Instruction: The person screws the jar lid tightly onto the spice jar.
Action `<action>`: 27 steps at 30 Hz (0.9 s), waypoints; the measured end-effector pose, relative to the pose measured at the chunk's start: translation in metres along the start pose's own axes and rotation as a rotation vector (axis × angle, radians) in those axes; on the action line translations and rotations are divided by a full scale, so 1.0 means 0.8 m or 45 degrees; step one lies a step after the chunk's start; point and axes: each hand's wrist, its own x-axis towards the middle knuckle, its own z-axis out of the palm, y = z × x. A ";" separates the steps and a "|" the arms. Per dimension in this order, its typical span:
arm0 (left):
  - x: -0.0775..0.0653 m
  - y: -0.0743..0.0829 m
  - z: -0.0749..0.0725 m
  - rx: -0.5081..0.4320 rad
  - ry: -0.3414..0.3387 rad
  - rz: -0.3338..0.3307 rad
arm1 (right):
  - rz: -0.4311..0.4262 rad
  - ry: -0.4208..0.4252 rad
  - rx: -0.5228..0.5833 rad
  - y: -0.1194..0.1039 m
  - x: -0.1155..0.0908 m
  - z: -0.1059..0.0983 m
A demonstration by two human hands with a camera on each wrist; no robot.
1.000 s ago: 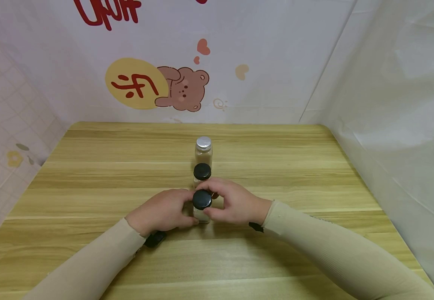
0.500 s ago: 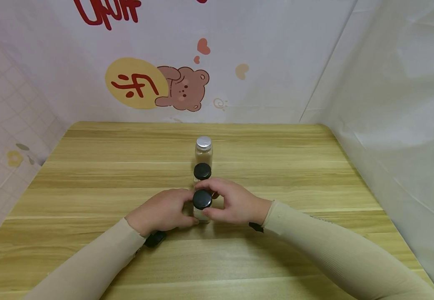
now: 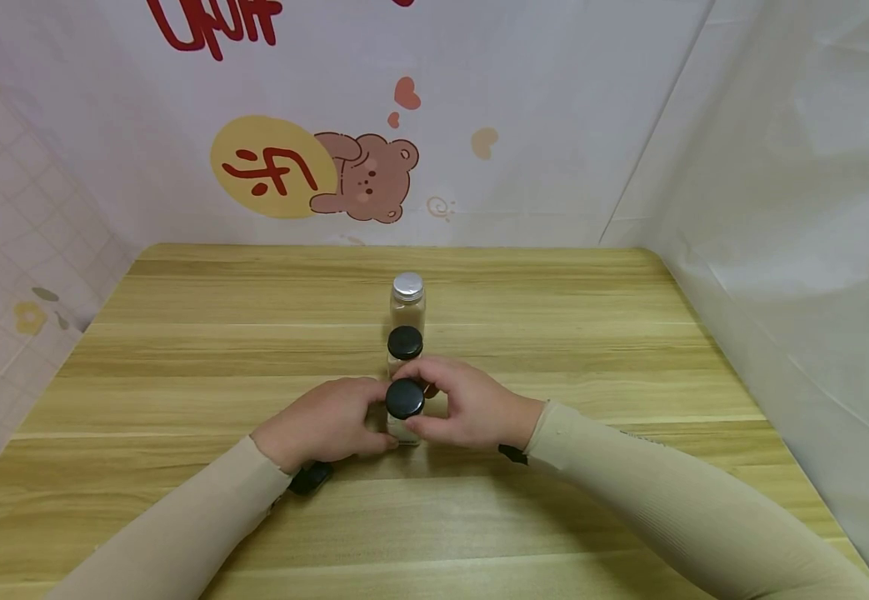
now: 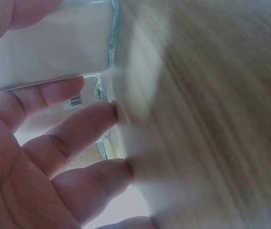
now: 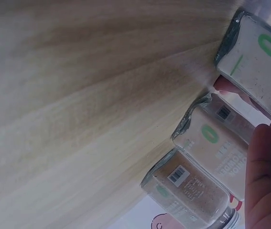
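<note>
Three square glass jars stand upright in a row on the table, front to back. Both hands hold the front spice jar [image 3: 405, 400], which has a black lid and pale powder inside. My left hand [image 3: 327, 421] grips its lower body from the left, thumb in front and a finger behind. From the right, my right hand [image 3: 471, 404] pinches it near the lid between thumb and fingers. Close behind is a second black-lidded jar [image 3: 405, 342], partly hidden by the right fingers. The rearmost jar [image 3: 407, 310] has a silver lid and brownish powder. Green print marks the front jar [image 5: 259, 62] in the right wrist view.
The wood-grain table [image 3: 554, 333] reaches back to a white wall sheet [image 3: 539, 125] printed with a bear and hearts. A white sheet [image 3: 801, 208] hangs along the right side. A black wrist device [image 3: 310, 477] shows under the left wrist.
</note>
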 end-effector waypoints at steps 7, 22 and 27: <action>0.000 0.000 0.000 -0.001 -0.001 -0.006 | 0.023 -0.005 0.004 0.001 0.000 0.000; 0.000 0.000 0.000 0.012 0.000 0.005 | 0.016 0.002 0.006 0.002 -0.001 0.001; 0.000 0.000 0.000 0.017 -0.003 0.007 | 0.005 -0.004 -0.005 0.001 -0.001 0.000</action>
